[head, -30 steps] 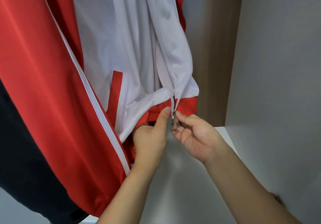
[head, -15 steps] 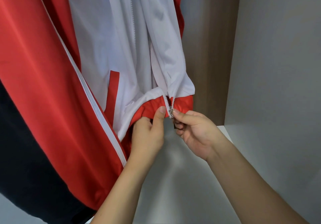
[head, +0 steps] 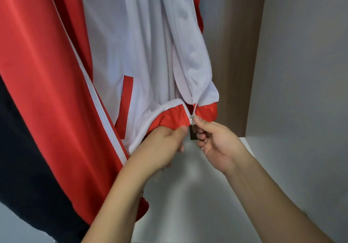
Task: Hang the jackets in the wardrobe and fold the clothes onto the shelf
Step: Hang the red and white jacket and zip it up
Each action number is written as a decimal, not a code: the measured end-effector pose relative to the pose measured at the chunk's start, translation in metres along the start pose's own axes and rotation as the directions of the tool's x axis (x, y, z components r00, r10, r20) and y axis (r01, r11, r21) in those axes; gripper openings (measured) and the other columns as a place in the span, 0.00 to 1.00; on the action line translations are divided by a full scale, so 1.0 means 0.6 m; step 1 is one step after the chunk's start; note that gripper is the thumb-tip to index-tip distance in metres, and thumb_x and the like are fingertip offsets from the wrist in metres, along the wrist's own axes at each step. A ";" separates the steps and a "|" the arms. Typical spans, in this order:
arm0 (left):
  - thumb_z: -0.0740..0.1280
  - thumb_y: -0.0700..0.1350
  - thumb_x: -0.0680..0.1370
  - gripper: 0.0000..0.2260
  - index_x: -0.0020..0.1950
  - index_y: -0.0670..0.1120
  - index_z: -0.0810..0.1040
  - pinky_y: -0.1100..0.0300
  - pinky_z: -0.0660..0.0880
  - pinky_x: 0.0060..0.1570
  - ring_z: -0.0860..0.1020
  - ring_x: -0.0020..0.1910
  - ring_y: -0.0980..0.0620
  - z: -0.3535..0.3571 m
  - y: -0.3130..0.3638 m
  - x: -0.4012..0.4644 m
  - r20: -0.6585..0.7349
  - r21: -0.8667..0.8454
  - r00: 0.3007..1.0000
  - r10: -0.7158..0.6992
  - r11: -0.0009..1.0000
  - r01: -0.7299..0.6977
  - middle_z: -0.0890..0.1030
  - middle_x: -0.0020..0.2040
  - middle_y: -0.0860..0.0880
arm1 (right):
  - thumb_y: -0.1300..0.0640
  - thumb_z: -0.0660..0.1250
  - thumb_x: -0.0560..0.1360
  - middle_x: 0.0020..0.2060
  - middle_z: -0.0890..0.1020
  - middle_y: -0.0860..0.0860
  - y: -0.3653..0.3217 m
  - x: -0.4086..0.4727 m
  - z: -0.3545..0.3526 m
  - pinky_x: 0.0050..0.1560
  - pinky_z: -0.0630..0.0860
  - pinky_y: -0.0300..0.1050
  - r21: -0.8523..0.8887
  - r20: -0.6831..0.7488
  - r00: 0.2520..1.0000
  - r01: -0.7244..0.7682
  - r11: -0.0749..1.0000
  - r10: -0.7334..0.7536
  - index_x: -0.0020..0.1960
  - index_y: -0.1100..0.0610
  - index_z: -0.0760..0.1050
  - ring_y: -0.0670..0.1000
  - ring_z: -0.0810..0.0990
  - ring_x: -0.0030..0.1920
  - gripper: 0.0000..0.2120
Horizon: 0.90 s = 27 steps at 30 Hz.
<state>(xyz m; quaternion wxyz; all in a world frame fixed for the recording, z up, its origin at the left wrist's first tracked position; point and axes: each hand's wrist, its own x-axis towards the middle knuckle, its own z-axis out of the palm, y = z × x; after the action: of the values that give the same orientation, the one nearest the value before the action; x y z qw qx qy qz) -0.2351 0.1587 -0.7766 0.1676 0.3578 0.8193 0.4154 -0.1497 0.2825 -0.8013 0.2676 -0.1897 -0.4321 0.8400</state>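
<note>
Right hand [head: 216, 144] is pinching the metal zipper slider [head: 192, 119] between thumb and forefinger at the very bottom of the jacket's front opening; remaining fingers are curling loosely beneath. Left hand [head: 162, 146] is gripping the red hem [head: 169, 117] just left of the slider, thumb on top, fingers tucked under the cloth. The two hands are sitting just beside each other, nearly touching at the zipper base. The red and white jacket [head: 131, 54] is hanging inside the wardrobe, filling the left and centre of the view; its white front panels are spreading apart above the slider, with the two rows of zipper teeth [head: 207, 54] meeting only at the slider. A red sleeve with a white stripe [head: 47, 73] is hanging at near left, and a dark garment [head: 22, 158] is hanging further left, partly behind it. Below the hands, the pale wardrobe shelf [head: 188, 195] is lying flat; a grey side wall [head: 301, 73] is rising on the right, and a brown back panel [head: 235, 45] is showing at far centre.
</note>
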 end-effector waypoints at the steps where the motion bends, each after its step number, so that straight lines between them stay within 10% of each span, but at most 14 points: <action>1: 0.64 0.59 0.79 0.21 0.32 0.47 0.78 0.64 0.66 0.23 0.69 0.19 0.51 -0.012 0.002 -0.006 0.111 0.078 0.993 -0.035 0.997 0.027 0.71 0.22 0.50 | 0.52 0.75 0.64 0.29 0.72 0.47 -0.004 0.000 -0.004 0.28 0.63 0.34 -0.022 0.002 1.000 0.002 1.000 -0.002 0.39 0.54 0.73 0.42 0.66 0.27 0.12; 14: 0.74 0.50 0.71 0.11 0.34 0.53 0.73 0.68 0.65 0.30 0.75 0.32 0.60 -0.017 0.038 -0.030 -0.155 0.401 0.884 0.440 0.846 -0.351 0.77 0.34 0.63 | 0.53 0.76 0.61 0.29 0.73 0.47 -0.014 0.004 -0.018 0.33 0.60 0.39 -0.117 0.024 0.999 0.045 0.992 -0.043 0.34 0.53 0.67 0.45 0.64 0.29 0.16; 27: 0.68 0.55 0.76 0.07 0.41 0.54 0.75 0.60 0.67 0.33 0.76 0.38 0.54 0.028 0.012 -0.005 -0.283 0.504 0.877 0.389 0.838 -0.209 0.75 0.33 0.57 | 0.52 0.75 0.61 0.30 0.69 0.50 -0.015 -0.002 -0.020 0.35 0.59 0.41 -0.205 0.065 0.998 0.039 0.978 -0.026 0.31 0.54 0.68 0.46 0.63 0.31 0.16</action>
<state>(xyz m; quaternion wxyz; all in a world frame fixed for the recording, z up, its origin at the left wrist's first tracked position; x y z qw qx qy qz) -0.2199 0.1690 -0.7809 -0.1492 0.4271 0.8428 0.2916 -0.1399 0.2937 -0.8005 0.2468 -0.1834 -0.5278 0.7917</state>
